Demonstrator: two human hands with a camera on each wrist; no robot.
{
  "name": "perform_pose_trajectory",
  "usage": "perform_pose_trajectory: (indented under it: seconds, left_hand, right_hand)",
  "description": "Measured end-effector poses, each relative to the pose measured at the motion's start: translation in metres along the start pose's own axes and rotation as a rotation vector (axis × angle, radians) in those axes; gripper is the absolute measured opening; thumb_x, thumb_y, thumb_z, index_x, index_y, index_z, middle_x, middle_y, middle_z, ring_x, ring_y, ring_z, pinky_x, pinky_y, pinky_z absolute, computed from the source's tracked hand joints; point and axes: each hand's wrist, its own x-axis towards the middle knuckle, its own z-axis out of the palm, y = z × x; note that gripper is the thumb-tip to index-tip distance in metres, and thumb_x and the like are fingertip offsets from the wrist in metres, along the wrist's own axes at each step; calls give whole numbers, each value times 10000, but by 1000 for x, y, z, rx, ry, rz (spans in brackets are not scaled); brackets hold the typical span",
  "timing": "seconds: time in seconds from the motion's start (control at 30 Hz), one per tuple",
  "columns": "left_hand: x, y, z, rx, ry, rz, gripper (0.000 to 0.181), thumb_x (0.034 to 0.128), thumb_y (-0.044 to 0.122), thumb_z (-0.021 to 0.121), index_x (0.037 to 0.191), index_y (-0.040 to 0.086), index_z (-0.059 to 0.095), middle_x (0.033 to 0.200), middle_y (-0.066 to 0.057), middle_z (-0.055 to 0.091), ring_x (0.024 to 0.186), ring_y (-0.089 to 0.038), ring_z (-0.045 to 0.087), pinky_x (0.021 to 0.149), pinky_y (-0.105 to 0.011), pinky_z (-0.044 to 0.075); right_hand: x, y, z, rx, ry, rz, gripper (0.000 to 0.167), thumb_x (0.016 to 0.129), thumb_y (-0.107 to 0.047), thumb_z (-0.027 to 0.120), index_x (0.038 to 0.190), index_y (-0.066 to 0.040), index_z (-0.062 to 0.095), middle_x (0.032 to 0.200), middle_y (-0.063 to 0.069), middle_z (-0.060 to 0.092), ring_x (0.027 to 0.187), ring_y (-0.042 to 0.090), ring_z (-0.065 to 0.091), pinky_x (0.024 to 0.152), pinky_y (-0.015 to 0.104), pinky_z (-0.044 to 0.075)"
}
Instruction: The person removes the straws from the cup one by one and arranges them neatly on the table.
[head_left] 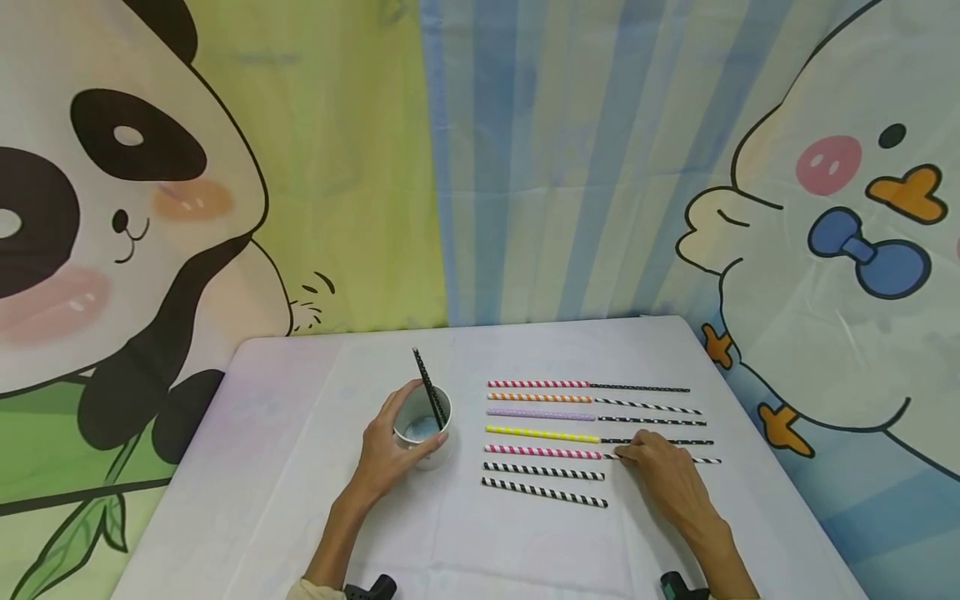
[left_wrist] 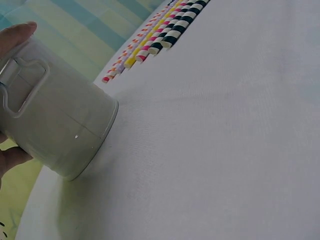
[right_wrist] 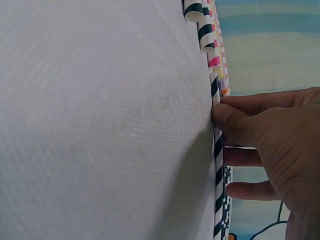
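Note:
My left hand (head_left: 384,457) grips a white cup (left_wrist: 65,110) by its side, thumb near the rim. Dark straws with pale specks (head_left: 426,375) lean in the cup; how many cannot be told. In the left wrist view the cup is tilted, with a wire-like handle shape on its wall. On the right, my right hand (head_left: 667,479) pinches a thin black-and-white striped straw (right_wrist: 218,150) between thumb and fingers. That straw lies on the table, end to end with a pink striped straw (head_left: 542,452).
Other straws lie in rows on the white table (head_left: 420,533): a red striped straw (head_left: 538,384), an orange one (head_left: 540,398), a lavender one (head_left: 540,413), a yellow one (head_left: 542,434). Thin dark straws (head_left: 639,387) extend them rightward. Two thick black-and-white straws (head_left: 543,492) lie nearest.

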Motion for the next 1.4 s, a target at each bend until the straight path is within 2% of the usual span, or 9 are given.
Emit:
perform_pose_trajectory:
  seconds: [0.3, 0.63, 0.8, 0.93, 1.03, 1.2, 1.3, 1.4]
  left_hand:
    - [0, 1, 0, -2, 0, -6, 901, 864, 411, 930, 1636, 352, 469, 1519, -91, 626, 1312, -372, 640, 1036, -642, 532]
    - [-1, 0, 1, -3, -2, -5, 901, 868, 409, 928, 1638, 358, 462, 1522, -117, 621, 1311, -375, 637, 1027, -637, 535]
    - [0, 1, 0, -3, -7, -5, 902, 869, 415, 925, 1640, 355, 460, 1535, -122, 614, 1327, -378, 631, 1037, -639, 532]
    - [0, 2, 0, -1, -5, -7, 907, 869, 408, 926, 1643, 350, 458, 1537, -126, 611, 1334, -385, 627, 1042, -643, 530]
    - [0, 2, -1, -2, -4, -9, 906, 868, 404, 927, 1642, 347, 460, 1537, -132, 610, 1333, -388, 627, 1043, -646, 527]
    - [0, 2, -1, -9, -4, -12, 903, 862, 401, 932, 1636, 345, 469, 1543, -133, 608, 1334, -397, 629, 1048, -650, 527]
    - [0, 1, -1, -12, -2, -10, 903, 860, 401, 933, 1634, 352, 470, 1537, -121, 613, 1330, -397, 632, 1044, -649, 532]
    - [-1, 3, 0, -29, -5, -17, 900, 852, 405, 939, 1625, 368, 478, 1537, -113, 614, 1337, -398, 631, 1049, -635, 530]
  right_hand:
    - [-1, 1, 0, 8, 0, 1, 212, 829, -39, 887, 973, -193, 890, 820, -48, 638, 710, 75, 540, 607, 302, 487]
    - [-1, 0, -3, 16, -22, 11, 220, 840, -44, 885, 997, -198, 887, 833, -45, 648, 715, 72, 530, 613, 297, 481]
    - [1, -1, -8, 25, 6, 12, 235, 806, -55, 922, 994, -192, 889, 853, -35, 679, 715, 74, 541, 613, 292, 474]
    - [11, -4, -13, 39, 42, 11, 227, 822, -58, 923, 1022, -159, 885, 845, -26, 687, 678, 54, 478, 582, 240, 427]
    - [22, -9, -18, 88, 104, -9, 274, 813, -47, 932, 1063, -147, 879, 834, -23, 700, 629, 23, 446, 539, 203, 384]
    - [46, -26, -23, 228, 241, -43, 347, 810, -46, 941, 1136, -141, 868, 876, -19, 749, 626, 13, 456, 519, 165, 321]
    - [62, -42, -26, 343, 301, -53, 352, 828, -38, 928, 1160, -131, 859, 941, -7, 777, 693, 39, 538, 562, 155, 359]
    - [78, -59, -28, 483, 331, -56, 343, 852, -13, 904, 1177, -112, 852, 995, 8, 799, 782, 96, 659, 664, 142, 445]
